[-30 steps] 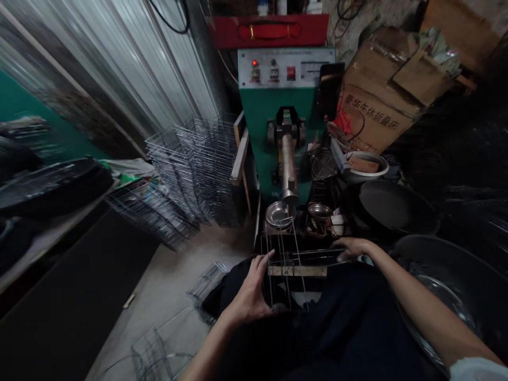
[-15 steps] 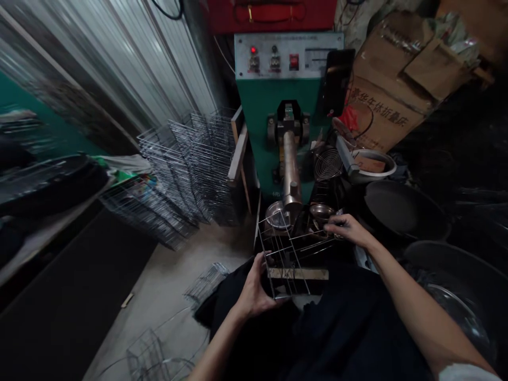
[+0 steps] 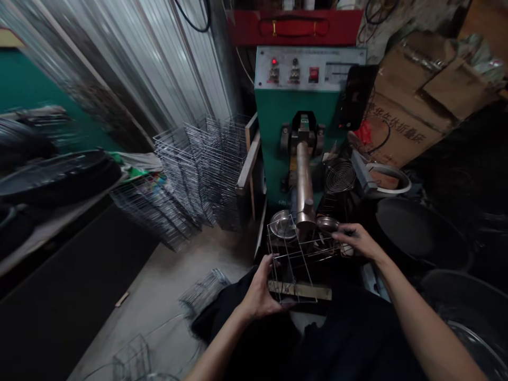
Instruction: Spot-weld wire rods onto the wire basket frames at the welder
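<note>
My left hand [image 3: 264,290] grips a wire rack [image 3: 291,264] along its left side, thumb over the edge and fingers underneath. The rack is a thin open metal grid, tilted over my lap below a machine's horizontal metal arm [image 3: 305,185]. My right hand [image 3: 359,241] is closed in a pinch at the right ends of thin wires that run across from the rack. Just beyond its fingertips sits a small metal bowl [image 3: 328,223]. A second, shallow metal bowl [image 3: 282,225] lies behind the rack's upper end, left of the arm tip.
The green machine [image 3: 273,153] with its control panel [image 3: 309,69] stands ahead. Stacked wire racks [image 3: 202,169] rise at left, and a small wire bundle [image 3: 206,291] lies on the floor. Dark round pans [image 3: 420,227] and a cardboard box [image 3: 405,116] are at right.
The view has swung, so the surroundings sit further right and lower. Both hands keep their grip, and the rack stays under the machine arm at nearly the same tilt.
</note>
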Tool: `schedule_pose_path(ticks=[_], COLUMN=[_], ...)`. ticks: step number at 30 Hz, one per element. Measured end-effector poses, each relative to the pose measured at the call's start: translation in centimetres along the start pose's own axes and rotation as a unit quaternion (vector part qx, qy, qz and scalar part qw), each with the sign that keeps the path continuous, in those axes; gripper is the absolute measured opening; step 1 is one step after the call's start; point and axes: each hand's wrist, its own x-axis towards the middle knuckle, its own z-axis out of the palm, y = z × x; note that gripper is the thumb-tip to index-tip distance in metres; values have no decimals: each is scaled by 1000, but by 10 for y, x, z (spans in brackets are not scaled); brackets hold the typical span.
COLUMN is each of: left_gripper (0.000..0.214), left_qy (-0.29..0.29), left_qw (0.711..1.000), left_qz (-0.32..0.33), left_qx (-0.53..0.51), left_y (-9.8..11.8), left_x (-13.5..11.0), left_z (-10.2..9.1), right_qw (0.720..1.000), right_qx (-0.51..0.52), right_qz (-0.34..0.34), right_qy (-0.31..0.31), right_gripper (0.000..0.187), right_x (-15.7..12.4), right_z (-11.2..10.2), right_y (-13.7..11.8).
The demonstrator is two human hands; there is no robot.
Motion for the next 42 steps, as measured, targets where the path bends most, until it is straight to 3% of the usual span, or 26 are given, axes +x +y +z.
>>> schedule_pose_path(ticks=[16, 19, 21, 23, 29, 35, 42], left_gripper=[108, 112, 114, 112, 112, 115, 113], left_qy=[-20, -19, -22, -25, -3, 6, 22], left_qw=[1000, 1000, 1000, 1000, 1000, 999, 1000], left_qz=[9, 10, 11, 12, 0, -9, 4], left_qx=[0, 5, 4, -3, -28, -31, -21], left_y=[-4, -2, -1, -1, -5, -7, -6], left_x=[14, 14, 15, 16, 13, 9, 23], left_z=[-6, -6, -6, -6, -2, -4, -10], right_qw=[999, 997, 983, 969, 964, 960, 963], right_qx=[48, 14, -30, -70, -106, -121, -121], right_qz=[9, -30, -83, -121, -125, -142, -151], right_qy=[-7, 73, 160, 203, 208, 207, 187], right_gripper=[52, 45, 39, 38, 49, 51, 50], right_x=[5, -5, -16, -29, -37, -22, -8], right_z=[-1, 2, 8, 18, 46, 49, 49], right_y=[2, 4, 7, 11, 8, -6, -11])
